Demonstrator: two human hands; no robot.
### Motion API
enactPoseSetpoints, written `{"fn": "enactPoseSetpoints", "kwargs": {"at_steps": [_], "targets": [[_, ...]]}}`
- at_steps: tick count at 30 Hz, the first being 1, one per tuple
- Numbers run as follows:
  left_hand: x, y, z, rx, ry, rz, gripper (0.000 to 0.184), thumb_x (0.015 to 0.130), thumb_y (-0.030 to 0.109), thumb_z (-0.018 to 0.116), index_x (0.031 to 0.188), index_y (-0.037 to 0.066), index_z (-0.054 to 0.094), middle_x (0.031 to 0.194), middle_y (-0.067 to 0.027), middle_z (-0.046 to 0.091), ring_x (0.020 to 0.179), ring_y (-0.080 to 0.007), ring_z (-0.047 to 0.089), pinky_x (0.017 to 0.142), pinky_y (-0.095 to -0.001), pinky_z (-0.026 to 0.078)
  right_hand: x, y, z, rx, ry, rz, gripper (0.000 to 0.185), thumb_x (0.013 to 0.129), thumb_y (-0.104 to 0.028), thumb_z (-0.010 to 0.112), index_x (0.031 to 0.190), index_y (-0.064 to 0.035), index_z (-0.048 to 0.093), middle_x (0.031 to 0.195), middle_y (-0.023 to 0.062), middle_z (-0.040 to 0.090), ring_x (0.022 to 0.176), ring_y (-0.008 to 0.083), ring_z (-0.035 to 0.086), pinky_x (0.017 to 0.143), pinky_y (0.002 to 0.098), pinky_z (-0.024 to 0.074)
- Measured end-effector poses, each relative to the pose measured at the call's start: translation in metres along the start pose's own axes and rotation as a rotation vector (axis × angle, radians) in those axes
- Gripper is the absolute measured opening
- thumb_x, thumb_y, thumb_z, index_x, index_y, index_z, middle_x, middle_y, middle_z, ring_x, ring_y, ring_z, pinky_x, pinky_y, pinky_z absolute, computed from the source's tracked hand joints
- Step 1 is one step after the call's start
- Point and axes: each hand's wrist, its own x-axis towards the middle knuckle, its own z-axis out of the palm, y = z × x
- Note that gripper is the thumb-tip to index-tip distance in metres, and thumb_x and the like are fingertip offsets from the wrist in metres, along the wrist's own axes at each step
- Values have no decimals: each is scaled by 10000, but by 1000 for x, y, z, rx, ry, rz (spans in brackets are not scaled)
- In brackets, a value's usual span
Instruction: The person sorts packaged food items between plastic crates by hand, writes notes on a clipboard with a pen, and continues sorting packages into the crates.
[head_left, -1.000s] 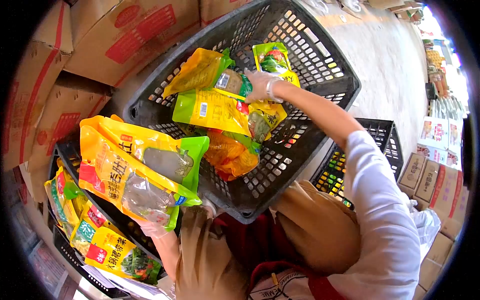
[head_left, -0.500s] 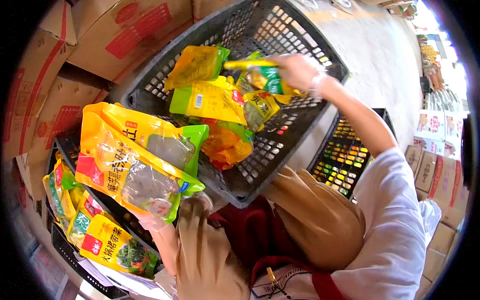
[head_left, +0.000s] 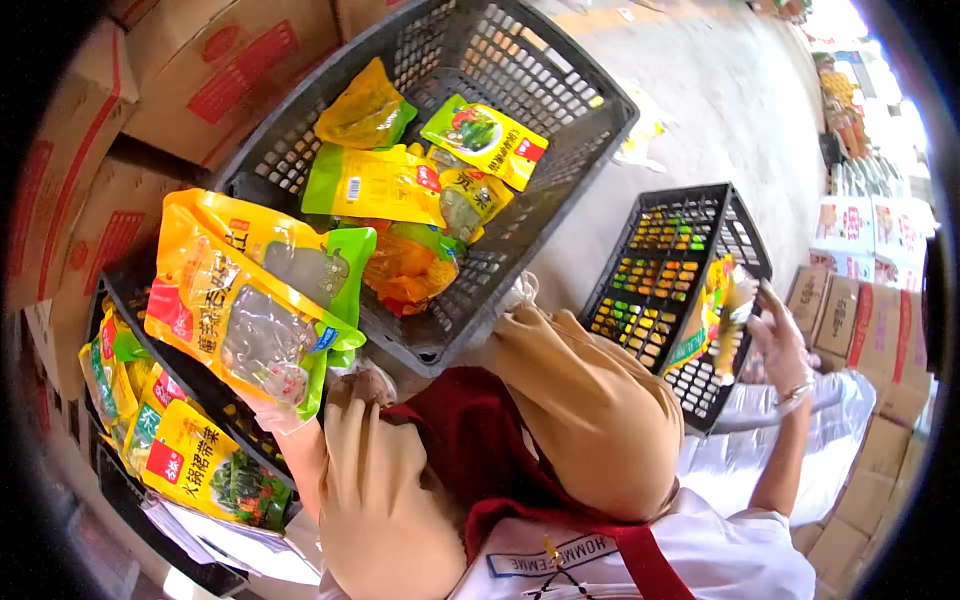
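Note:
At lower left, my left hand (head_left: 285, 412) is closed on the bottom edge of large yellow-and-green food pouches (head_left: 265, 330) with clear windows, which hide most of its fingers. On the right, my right hand (head_left: 782, 345) is beside the rim of a smaller black crate (head_left: 648, 265), its fingers apart. Next to its fingertips a yellow food packet (head_left: 733, 325), smeared by motion, is inside that crate's opening. A large black basket (head_left: 500, 285) tilts in front of me with several packets in it, among them a green-and-yellow seaweed packet (head_left: 485, 140).
Another black crate (head_left: 180, 375) at left holds more packets, including a yellow one (head_left: 205, 465) with Chinese lettering. Cardboard boxes (head_left: 230, 75) are stacked at upper left, with further cartons (head_left: 880, 340) at right. Clear plastic wrap (head_left: 745, 455) lies below the right crate.
My right hand has moved from inside the large basket to the right crate, and the yellow packet has gone with it. My left hand still grips the pouches. The view has shifted.

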Motion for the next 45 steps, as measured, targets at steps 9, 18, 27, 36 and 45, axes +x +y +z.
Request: {"fn": "enactPoseSetpoints", "kwargs": {"at_steps": [9, 18, 27, 36, 45], "targets": [[2, 3, 9, -437, 124, -288, 640, 859, 472, 472, 1336, 69, 335, 1279, -113, 462, 1130, -259, 500, 929, -399, 444, 141, -304, 243, -29, -436, -1026, 787, 767, -266, 637, 1383, -13, 219, 1292, 268, 416, 1141, 344, 489, 976, 377, 383], [-10, -26, -25, 374, 8, 51, 611, 863, 244, 563, 1352, 11, 281, 1320, -151, 414, 1156, -257, 474, 960, -386, 410, 247, -324, 269, 425, -602, -746, 499, 705, -67, 583, 1188, 11, 486, 880, 149, 643, 805, 233, 634, 731, 347, 510], [-9, -41, -43, -195, 150, -376, 560, 842, 302, 570, 1299, 47, 372, 1253, -108, 473, 1089, -231, 525, 900, -354, 459, 294, -232, 224, 475, -453, -474, 334, 698, -27, 589, 1021, 55, 574, 888, 82, 636, 775, 126, 589, 741, 272, 475], [-41, -86, -87, 983, 184, 346, 460, 891, 198, 501, 1256, -48, 368, 1222, -172, 489, 1057, -247, 537, 879, -312, 463, 315, -259, 201, -258, 3, -479, 465, 766, -56, 432, 1219, -124, 514, 996, 238, 609, 930, 359, 602, 815, 416, 465], [-58, -107, -122, 1504, 386, 433, 518, 822, 374, 577, 1113, -49, 506, 893, -68, 627, 605, -180, 573, 539, -256, 475, 358, -240, 260, -382, -286, -523, 349, 756, -66, 483, 1086, -18, 582, 1044, 223, 610, 980, 307, 607, 838, 355, 480]]}}
